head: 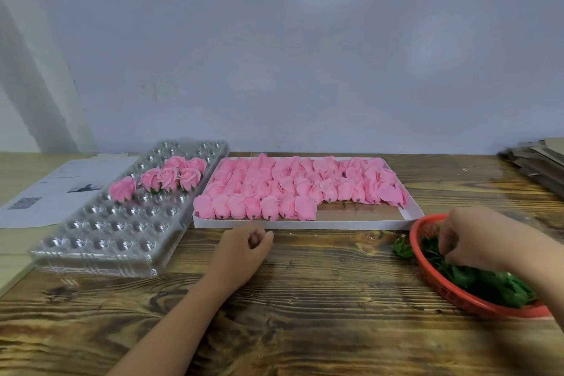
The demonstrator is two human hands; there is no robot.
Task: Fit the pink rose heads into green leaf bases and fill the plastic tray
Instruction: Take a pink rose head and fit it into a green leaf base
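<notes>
Reaching into the red basket (427, 275) of leaves (476, 281), the right hand (470, 241) possibly pinches one, while the left hand (241, 253) rests loosely curled, holding nothing, near the box of rose heads (366, 224).

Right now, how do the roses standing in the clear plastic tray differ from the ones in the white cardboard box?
The pink roses in the clear plastic tray stand upright with green leaf bases and are few; the pink rose heads in the white cardboard box lie on their sides in packed rows, bare stubs showing, and are many. Both are the same pink.
</notes>
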